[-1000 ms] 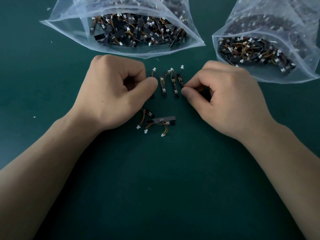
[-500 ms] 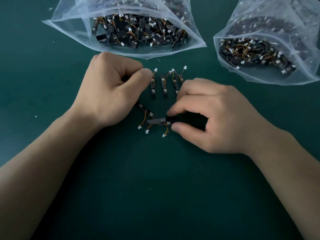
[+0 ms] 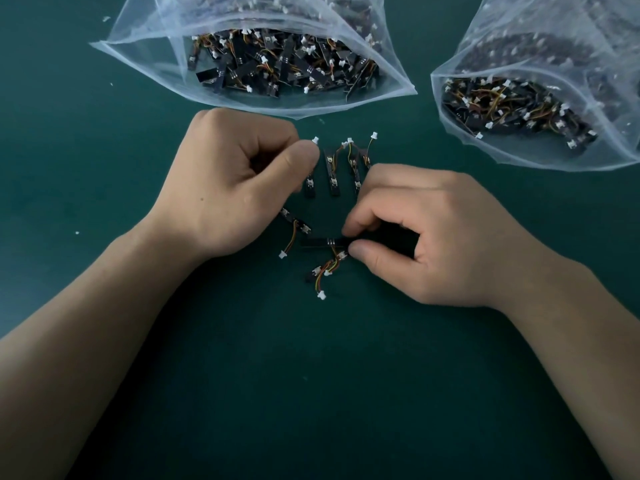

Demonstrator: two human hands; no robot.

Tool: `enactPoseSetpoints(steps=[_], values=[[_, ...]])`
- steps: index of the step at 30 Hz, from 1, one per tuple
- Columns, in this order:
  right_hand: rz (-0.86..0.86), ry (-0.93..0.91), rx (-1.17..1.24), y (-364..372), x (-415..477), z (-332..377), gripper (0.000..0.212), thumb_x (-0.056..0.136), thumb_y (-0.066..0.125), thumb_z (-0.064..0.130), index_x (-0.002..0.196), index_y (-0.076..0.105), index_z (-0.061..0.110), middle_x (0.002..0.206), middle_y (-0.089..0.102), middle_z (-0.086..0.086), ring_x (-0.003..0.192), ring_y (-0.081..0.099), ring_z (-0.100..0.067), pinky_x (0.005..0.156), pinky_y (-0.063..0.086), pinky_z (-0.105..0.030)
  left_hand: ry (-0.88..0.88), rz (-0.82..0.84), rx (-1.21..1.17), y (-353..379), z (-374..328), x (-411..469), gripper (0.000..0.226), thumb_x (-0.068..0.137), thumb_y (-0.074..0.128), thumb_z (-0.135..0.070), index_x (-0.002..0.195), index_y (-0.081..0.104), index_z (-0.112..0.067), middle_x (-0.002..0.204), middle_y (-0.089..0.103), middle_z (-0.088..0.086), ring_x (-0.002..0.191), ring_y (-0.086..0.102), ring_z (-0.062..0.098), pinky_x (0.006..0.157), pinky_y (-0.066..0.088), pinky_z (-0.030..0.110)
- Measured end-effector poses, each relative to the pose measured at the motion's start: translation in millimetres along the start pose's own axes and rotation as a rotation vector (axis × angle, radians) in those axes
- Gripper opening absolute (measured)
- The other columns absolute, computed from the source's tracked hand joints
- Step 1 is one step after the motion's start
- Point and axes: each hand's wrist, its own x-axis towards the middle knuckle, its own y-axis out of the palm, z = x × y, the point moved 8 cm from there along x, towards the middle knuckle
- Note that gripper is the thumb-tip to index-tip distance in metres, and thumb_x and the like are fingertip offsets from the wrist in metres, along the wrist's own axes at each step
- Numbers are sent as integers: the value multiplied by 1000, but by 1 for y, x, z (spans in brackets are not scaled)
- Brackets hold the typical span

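Note:
Small black strip boards with orange-yellow wires and white plugs lie on the green mat. My right hand [image 3: 426, 233] pinches the right end of one black strip [image 3: 320, 242] between thumb and forefinger; a wired piece [image 3: 323, 271] dangles from it. My left hand [image 3: 239, 178] is curled, its thumb tip touching the leftmost strip [image 3: 309, 185] of a row. Two more row strips [image 3: 332, 173] [image 3: 355, 169] stand beside it, and a fourth is partly hidden by my right knuckles. Another wired piece [image 3: 293, 228] lies by my left palm.
Two clear zip bags full of the same strips lie at the back: one in the middle [image 3: 263, 98], one at the right [image 3: 540, 147]. Bare green mat [image 3: 311, 393] stretches in front of my hands.
My right hand left the row's right end, came down toward me and pinched the lying black strip, drawing it slightly right. My left thumb slid up along the leftmost strip.

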Motion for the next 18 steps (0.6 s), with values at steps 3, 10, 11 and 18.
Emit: enactPoseSetpoints(steps=[3, 10, 11, 18], values=[[1, 0, 10, 1, 1, 0, 10, 96, 69, 25, 89, 74, 20, 93, 64, 9, 76, 63, -20, 64, 52, -43, 26, 7, -3, 0, -2, -1, 39, 98, 57, -20, 62, 61, -5, 52, 45, 5, 53, 45, 24, 51, 36, 36], [-63, 131, 225, -8, 3, -8, 16, 96, 63, 20, 82, 60, 27, 79, 58, 15, 69, 55, -14, 62, 42, -26, 176, 10, 76, 3, -13, -5, 24, 87, 58, 2, 102, 73, -10, 81, 63, -6, 66, 55, 19, 63, 45, 33], [-72, 160, 270, -9, 3, -10, 18, 96, 62, 20, 81, 59, 28, 76, 59, 15, 67, 55, -13, 61, 41, -22, 217, 15, 104, 4, -17, -5, 34, 84, 57, 5, 110, 72, -11, 88, 63, -6, 70, 55, 21, 66, 48, 37], [-78, 260, 380, -9, 3, -18, 19, 102, 59, 27, 84, 59, 34, 69, 55, 19, 63, 51, -5, 61, 37, -16, 343, 155, 22, 18, -33, -12, 37, 85, 67, -11, 122, 71, -10, 102, 65, -4, 87, 60, 12, 76, 49, 30]])
